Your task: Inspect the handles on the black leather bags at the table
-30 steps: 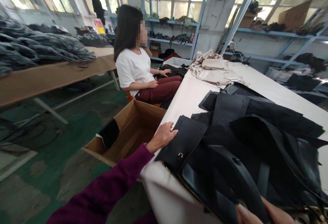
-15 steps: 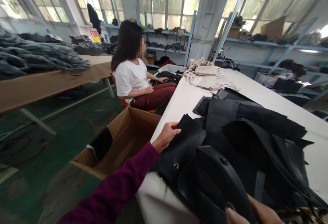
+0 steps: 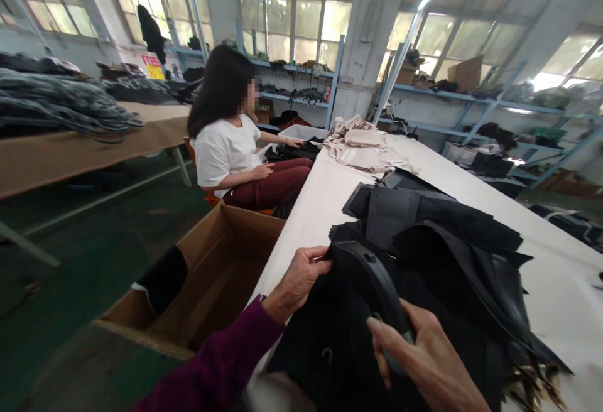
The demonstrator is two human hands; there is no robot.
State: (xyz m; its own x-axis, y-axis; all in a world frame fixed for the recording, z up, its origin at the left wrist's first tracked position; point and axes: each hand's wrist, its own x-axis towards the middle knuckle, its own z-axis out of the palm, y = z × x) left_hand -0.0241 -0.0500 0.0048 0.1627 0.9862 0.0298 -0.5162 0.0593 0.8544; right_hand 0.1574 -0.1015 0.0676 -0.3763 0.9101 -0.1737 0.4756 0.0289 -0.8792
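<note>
In my right hand is a long, curved black hand tool that looks like a stapler; its front end lies over the edge of a black fabric piece. My left hand pinches that edge between thumb and fingers, just left of the tool's tip. A small metal hook-shaped fitting shows on the black material below. Whether the tool's jaws grip the fabric is hidden. More black pieces lie piled to the right, with brass-coloured hardware at the near end.
A white-topped table carries the pile and a stack of beige pieces. An open cardboard box stands on the floor to the left. Beyond it sits a co-worker with a hand on black items.
My right hand has brought the stapler-like tool up and left, onto the fabric edge beside my left hand. My left hand keeps its pinch. The view has turned slightly right.
</note>
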